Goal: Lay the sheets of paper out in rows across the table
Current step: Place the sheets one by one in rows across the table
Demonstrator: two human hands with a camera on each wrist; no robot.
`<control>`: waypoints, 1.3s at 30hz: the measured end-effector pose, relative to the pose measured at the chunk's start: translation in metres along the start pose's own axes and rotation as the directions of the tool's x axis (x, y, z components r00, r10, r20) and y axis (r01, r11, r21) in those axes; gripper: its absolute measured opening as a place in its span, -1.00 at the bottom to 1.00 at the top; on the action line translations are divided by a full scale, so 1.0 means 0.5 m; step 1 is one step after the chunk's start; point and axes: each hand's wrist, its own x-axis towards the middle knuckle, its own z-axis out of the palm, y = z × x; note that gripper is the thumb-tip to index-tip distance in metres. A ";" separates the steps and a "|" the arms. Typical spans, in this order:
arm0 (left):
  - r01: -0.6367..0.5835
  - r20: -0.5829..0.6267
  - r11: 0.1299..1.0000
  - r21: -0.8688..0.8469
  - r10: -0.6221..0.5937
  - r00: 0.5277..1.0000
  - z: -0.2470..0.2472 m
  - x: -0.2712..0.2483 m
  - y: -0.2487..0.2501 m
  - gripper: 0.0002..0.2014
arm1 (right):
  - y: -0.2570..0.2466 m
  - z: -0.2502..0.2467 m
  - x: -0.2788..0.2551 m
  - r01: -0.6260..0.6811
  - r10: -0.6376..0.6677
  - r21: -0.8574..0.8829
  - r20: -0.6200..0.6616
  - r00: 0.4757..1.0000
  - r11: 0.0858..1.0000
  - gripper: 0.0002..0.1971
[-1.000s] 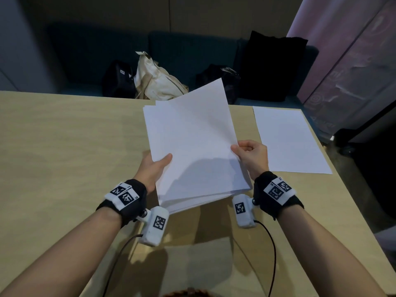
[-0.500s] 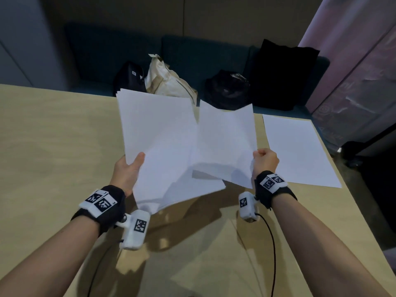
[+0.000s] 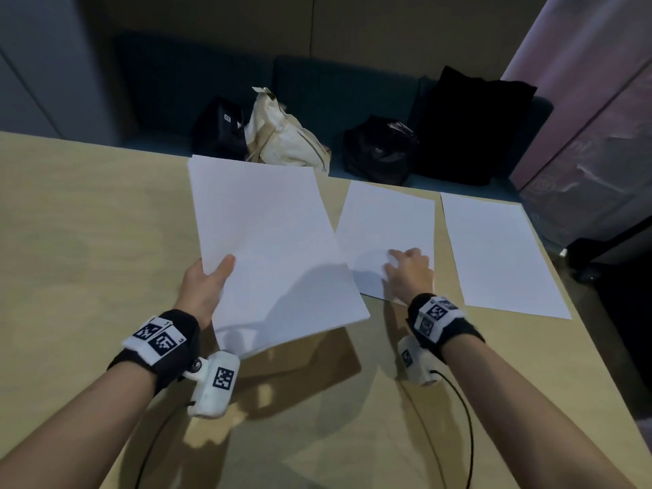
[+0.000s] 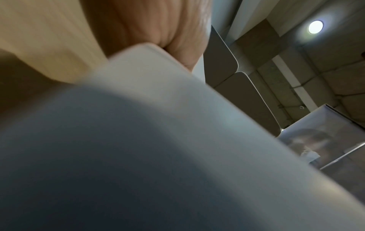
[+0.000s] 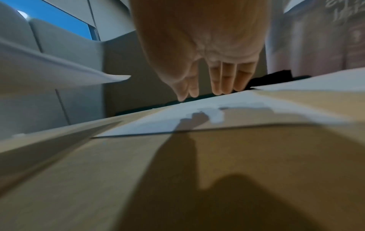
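One sheet [image 3: 386,234] lies flat under the right hand's [image 3: 409,275] fingertips [image 5: 217,92].

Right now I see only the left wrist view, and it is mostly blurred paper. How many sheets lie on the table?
Observer: Two. The middle sheet lies under the right hand; the right sheet lies beside it, apart.
Operator: Does the right hand grip its sheet?
Observer: No. Its fingers are extended, with the tips down on the paper.
Operator: And the stack I see?
Observer: The left hand holds the stack tilted above the table, thumb on top.
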 end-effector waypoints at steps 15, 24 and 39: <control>0.040 0.036 0.999 -0.028 -0.039 0.999 0.011 -0.019 -0.017 -0.65 | 0.019 0.037 0.001 -0.095 0.094 -0.004 0.176 0.980 0.995 -0.43; 0.029 0.034 0.999 -0.024 -0.029 0.999 0.015 -0.022 -0.015 -0.64 | 0.016 0.027 0.016 -0.102 0.095 0.022 0.197 0.976 0.995 -0.47; 0.035 0.058 0.999 -0.017 -0.034 0.998 0.030 -0.017 -0.002 -0.65 | 0.012 0.011 0.014 -0.108 0.094 0.055 0.203 0.975 0.993 -0.43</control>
